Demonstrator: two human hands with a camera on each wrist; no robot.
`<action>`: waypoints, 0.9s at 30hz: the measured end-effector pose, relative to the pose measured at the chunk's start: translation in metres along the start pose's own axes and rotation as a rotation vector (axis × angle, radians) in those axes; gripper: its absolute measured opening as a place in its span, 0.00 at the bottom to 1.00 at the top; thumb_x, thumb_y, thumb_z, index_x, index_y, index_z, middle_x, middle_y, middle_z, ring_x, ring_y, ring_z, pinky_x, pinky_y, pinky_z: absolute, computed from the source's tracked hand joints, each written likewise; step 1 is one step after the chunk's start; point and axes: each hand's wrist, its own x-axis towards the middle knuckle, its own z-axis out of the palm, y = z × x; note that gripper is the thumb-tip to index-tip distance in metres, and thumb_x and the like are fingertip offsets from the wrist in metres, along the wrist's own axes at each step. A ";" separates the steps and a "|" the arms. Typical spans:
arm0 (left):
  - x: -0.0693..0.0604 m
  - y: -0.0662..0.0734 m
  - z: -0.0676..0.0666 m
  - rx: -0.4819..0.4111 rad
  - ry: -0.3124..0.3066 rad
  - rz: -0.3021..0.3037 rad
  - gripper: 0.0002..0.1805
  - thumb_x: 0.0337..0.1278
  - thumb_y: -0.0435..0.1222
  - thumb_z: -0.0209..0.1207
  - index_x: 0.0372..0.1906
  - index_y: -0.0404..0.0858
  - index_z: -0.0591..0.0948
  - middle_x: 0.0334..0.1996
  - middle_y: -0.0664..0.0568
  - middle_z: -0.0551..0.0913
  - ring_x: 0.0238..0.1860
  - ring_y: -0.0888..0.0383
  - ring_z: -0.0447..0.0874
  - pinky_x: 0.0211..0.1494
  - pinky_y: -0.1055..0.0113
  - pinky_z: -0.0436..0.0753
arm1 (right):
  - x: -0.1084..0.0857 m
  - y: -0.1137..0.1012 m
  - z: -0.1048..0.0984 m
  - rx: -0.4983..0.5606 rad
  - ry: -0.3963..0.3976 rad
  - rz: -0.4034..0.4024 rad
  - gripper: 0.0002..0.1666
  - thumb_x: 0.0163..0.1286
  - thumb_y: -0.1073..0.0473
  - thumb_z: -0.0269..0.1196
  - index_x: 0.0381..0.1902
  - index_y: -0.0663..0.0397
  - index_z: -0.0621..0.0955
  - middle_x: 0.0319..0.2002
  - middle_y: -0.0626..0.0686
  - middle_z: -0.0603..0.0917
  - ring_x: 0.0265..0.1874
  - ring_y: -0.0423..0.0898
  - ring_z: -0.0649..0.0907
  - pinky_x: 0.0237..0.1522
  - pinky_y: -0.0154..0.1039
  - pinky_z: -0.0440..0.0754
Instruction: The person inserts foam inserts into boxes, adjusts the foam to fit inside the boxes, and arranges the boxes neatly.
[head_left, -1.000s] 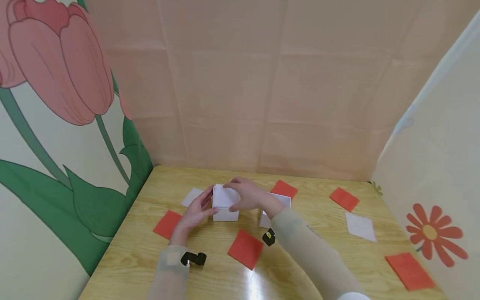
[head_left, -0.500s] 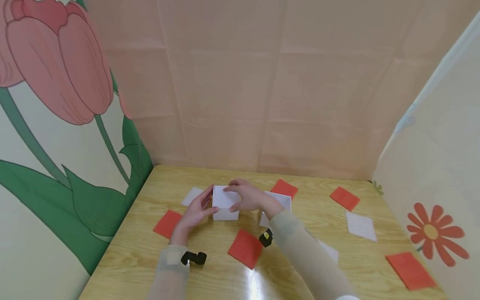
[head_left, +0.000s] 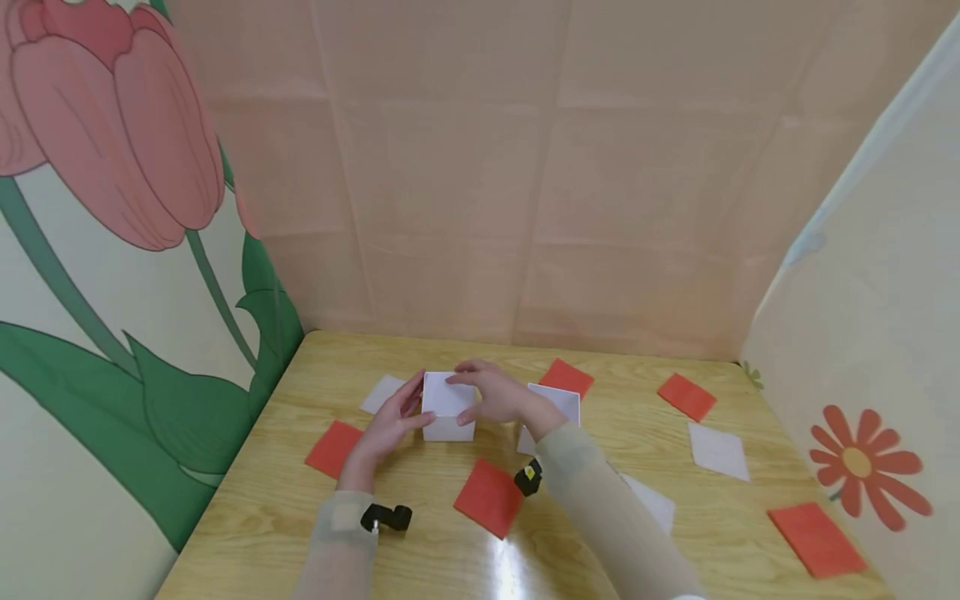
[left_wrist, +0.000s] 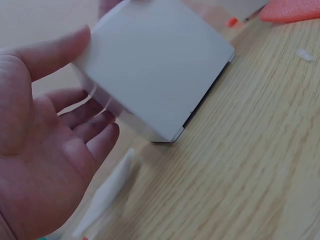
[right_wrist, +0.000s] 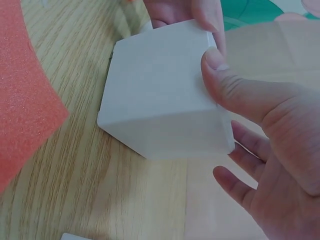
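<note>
Thumb at the front edge, the left hand (head_left: pixel 388 427) grips a white box (head_left: pixel 449 429) at its nine o'clock side; the right hand (head_left: pixel 497 395) grips it at three o'clock. The box sits on the counter (head_left: pixel 427 517) (wood-grained). Near it, at five o'clock, lies a red square (head_left: pixel 488 498); a second white box (head_left: pixel 561 402), partly hidden, stands at three o'clock, another red square (head_left: pixel 566 378) just behind.
</note>
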 end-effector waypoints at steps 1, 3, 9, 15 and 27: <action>0.000 0.000 0.000 -0.008 0.004 -0.007 0.48 0.70 0.28 0.67 0.87 0.34 0.52 0.85 0.40 0.54 0.85 0.44 0.51 0.83 0.56 0.56 | 0.000 0.000 0.000 0.004 -0.001 -0.003 0.41 0.68 0.50 0.78 0.76 0.48 0.78 0.79 0.57 0.69 0.77 0.60 0.67 0.77 0.59 0.66; 0.001 0.000 0.000 -0.029 0.012 -0.019 0.48 0.71 0.29 0.66 0.87 0.35 0.52 0.86 0.40 0.53 0.85 0.45 0.50 0.83 0.55 0.55 | 0.001 0.000 0.000 0.009 -0.003 -0.004 0.41 0.68 0.50 0.78 0.76 0.48 0.78 0.79 0.57 0.69 0.77 0.60 0.67 0.77 0.59 0.66; 0.003 -0.001 0.002 -0.072 0.028 -0.048 0.48 0.72 0.32 0.65 0.88 0.38 0.52 0.86 0.44 0.50 0.85 0.46 0.48 0.84 0.54 0.53 | 0.003 0.004 0.002 0.008 0.006 -0.003 0.41 0.68 0.48 0.77 0.76 0.46 0.78 0.79 0.56 0.68 0.77 0.59 0.67 0.76 0.59 0.68; 0.003 -0.003 0.003 -0.092 0.040 -0.065 0.48 0.71 0.32 0.66 0.88 0.40 0.53 0.86 0.44 0.52 0.85 0.46 0.49 0.84 0.53 0.54 | -0.008 0.005 0.003 0.074 0.058 0.036 0.45 0.68 0.43 0.76 0.79 0.46 0.75 0.81 0.57 0.64 0.79 0.60 0.65 0.75 0.63 0.69; 0.005 -0.004 0.004 -0.087 0.050 -0.064 0.48 0.70 0.32 0.67 0.87 0.40 0.54 0.86 0.43 0.51 0.85 0.45 0.48 0.84 0.53 0.54 | -0.030 0.000 0.006 0.088 0.204 0.217 0.35 0.76 0.47 0.70 0.76 0.50 0.78 0.76 0.58 0.72 0.74 0.60 0.72 0.73 0.59 0.73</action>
